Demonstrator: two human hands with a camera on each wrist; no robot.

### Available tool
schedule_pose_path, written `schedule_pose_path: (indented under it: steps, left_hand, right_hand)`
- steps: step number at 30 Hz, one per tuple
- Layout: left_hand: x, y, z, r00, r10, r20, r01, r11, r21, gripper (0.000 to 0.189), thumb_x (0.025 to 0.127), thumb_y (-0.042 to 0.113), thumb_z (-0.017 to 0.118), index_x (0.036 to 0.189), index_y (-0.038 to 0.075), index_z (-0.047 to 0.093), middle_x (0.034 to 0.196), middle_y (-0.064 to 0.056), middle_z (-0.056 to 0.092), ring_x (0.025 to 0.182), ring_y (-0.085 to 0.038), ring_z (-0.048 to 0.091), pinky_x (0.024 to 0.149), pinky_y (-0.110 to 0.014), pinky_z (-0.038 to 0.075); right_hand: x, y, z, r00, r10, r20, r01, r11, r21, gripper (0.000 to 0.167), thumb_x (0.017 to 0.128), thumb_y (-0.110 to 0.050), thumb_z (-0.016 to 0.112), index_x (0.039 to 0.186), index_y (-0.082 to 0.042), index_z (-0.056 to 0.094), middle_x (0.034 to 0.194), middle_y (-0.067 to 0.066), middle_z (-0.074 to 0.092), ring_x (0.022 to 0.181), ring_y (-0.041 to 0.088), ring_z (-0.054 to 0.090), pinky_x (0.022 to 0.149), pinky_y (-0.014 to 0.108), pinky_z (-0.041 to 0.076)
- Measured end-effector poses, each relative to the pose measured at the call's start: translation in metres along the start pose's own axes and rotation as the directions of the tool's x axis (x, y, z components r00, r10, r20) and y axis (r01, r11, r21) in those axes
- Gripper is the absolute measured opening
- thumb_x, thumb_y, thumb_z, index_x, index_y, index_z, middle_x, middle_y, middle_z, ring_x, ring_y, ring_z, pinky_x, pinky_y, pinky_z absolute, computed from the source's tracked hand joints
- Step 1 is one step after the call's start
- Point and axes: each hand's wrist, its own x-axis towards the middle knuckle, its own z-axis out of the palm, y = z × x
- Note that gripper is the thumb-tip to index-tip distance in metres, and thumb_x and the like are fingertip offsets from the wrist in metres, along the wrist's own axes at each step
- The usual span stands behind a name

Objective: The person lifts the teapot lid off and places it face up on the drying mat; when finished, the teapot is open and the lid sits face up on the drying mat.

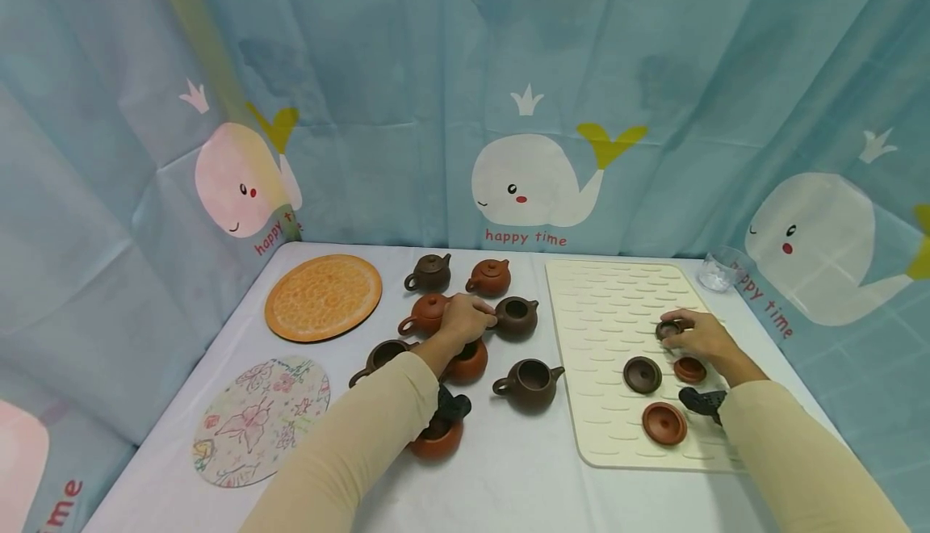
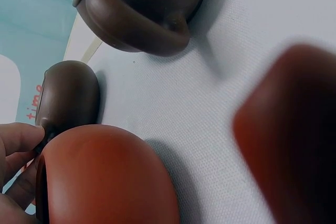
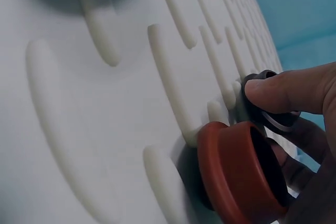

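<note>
My left hand [image 1: 467, 321] reaches in among the teapots and pinches the handle of a lidless dark brown teapot [image 1: 517, 325], which stands upright. In the left wrist view, thumb and fingers meet at that dark teapot's [image 2: 71, 95] handle, beside a rounded red-brown pot [image 2: 105, 177]. Over the cream mat, my right hand [image 1: 703, 337] pinches a small dark lid [image 1: 667, 329] by its edge. The right wrist view has the thumb across this dark lid's [image 3: 253, 109] rim, with a red-brown lid [image 3: 231, 166] lying upside down just under the hand.
A dark lid [image 1: 643, 375] and a larger red-brown lid [image 1: 664, 424] lie on the cream ridged mat [image 1: 596, 339]. Lidded teapots [image 1: 490, 278] stand at the back; lidless ones [image 1: 529, 392] stand nearer. Left are an orange round mat [image 1: 323, 297] and a patterned disc [image 1: 261, 424]. A clear cup [image 1: 718, 274] stands back right.
</note>
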Motion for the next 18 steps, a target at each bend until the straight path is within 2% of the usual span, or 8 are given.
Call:
schedule_pose_path:
  steps: [7,15,18]
  left_hand:
    - [-0.0016,0.0015,-0.0003,1.000,0.007,0.006,-0.007,1.000,-0.002,0.004,0.079,0.012,0.079,0.083,0.013,0.078,0.106,-0.003,0.066,0.115,-0.028,0.051,0.096,-0.043,0.039]
    - [0.0002,0.0009,-0.0005,1.000,0.003,0.013,-0.003,1.000,0.007,0.004,0.080,0.014,0.079,0.084,0.012,0.078,0.106,-0.003,0.066,0.114,-0.027,0.051,0.095,-0.043,0.039]
    - [0.0012,0.0007,-0.0023,1.000,0.000,0.020,0.000,1.000,0.006,0.004,0.080,0.013,0.079,0.084,0.011,0.077,0.102,-0.003,0.066,0.106,-0.025,0.055,0.089,-0.041,0.043]
  right_hand:
    - [0.0003,0.0027,0.0006,1.000,-0.004,-0.013,0.003,0.996,-0.084,0.050,0.082,-0.011,0.075,0.126,0.004,0.056,0.125,0.036,0.048,0.113,0.054,0.043,0.091,0.063,0.035]
    - [-0.0039,0.0015,-0.0019,1.000,-0.021,0.002,0.022,0.999,-0.038,0.053,0.085,-0.012,0.071,0.131,0.006,0.051,0.127,0.038,0.045,0.115,0.054,0.042,0.091,0.061,0.037]
    - [-0.0050,0.0001,-0.0036,0.999,-0.032,0.005,0.032,0.999,-0.008,0.053,0.088,-0.012,0.069,0.133,0.007,0.049,0.126,0.038,0.046,0.114,0.052,0.044,0.089,0.058,0.040]
